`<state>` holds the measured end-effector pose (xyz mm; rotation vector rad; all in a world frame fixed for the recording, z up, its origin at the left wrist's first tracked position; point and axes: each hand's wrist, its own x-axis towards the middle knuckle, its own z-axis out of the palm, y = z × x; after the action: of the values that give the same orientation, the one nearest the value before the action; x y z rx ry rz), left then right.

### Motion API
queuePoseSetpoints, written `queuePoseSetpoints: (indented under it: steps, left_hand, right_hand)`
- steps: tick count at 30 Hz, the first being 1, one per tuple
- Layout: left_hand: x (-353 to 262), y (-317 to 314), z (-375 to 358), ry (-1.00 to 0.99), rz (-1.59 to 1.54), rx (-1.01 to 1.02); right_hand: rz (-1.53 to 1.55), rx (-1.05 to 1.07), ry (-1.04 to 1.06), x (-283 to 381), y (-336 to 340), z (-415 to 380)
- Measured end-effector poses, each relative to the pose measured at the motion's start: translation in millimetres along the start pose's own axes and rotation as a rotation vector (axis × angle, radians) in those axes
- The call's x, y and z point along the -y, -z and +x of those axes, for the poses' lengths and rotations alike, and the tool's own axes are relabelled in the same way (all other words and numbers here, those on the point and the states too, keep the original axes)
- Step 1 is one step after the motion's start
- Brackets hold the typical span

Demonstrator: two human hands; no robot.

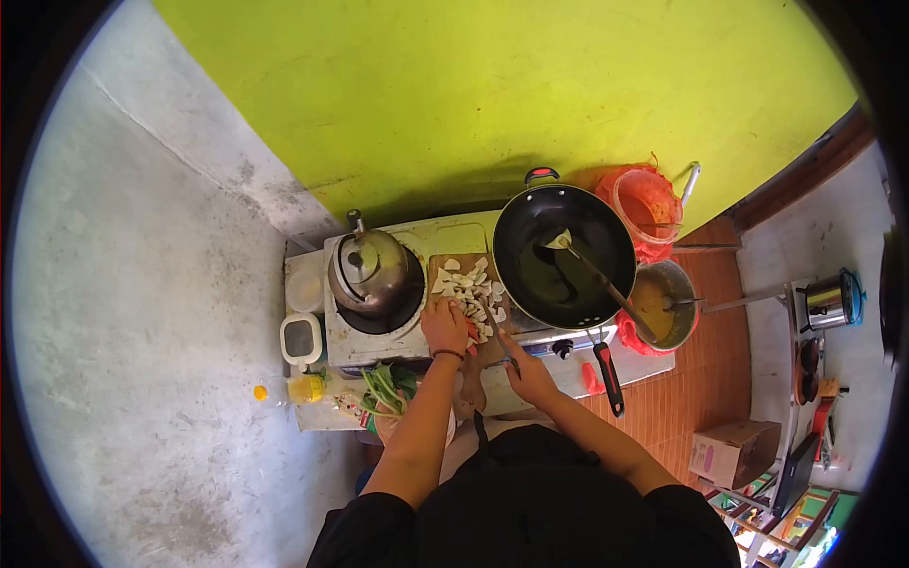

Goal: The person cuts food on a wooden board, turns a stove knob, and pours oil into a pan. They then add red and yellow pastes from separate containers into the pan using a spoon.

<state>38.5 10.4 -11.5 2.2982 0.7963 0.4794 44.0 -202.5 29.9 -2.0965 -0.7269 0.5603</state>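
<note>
My right hand (532,381) is wrapped round the handle of a knife (495,327), whose blade points away from me over a wooden cutting board (491,355). On the board's left side my left hand (445,327) is closed, its fingers bent down against a red piece of food (472,329), too small to name surely. Chopped whitish pieces (468,288) are heaped on the far part of the board, just beyond both hands. The board's handle (472,390) points toward me.
A metal kettle (372,270) sits on the stove at left. To the right is a black wok (530,222) with a spatula (597,270) in it. Beyond stand a red bucket (647,204) and a pot of yellowish liquid (663,303). Leafy greens (386,388) lie near my left forearm.
</note>
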Motion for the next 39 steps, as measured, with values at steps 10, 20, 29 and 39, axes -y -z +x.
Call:
queuePoseSetpoints:
  steps: [10, 20, 29, 39]
  left_hand:
    - [-26, -6, 39, -0.103, 0.283, 0.017]
    - [-29, -7, 40, -0.084, 0.298, 0.088]
    - [-11, 12, 17, 0.085, -0.172, -0.026]
    - [37, 39, -57, 0.189, -0.166, -0.166]
  right_hand:
    - [-0.028, -0.051, 0.032, -15, 10, 4]
    - [-0.008, 0.031, 0.005, -8, 15, 8]
    - [-0.014, 0.052, 0.097, -6, 2, 6]
    - [-0.193, 0.431, 0.073, 7, -17, 0]
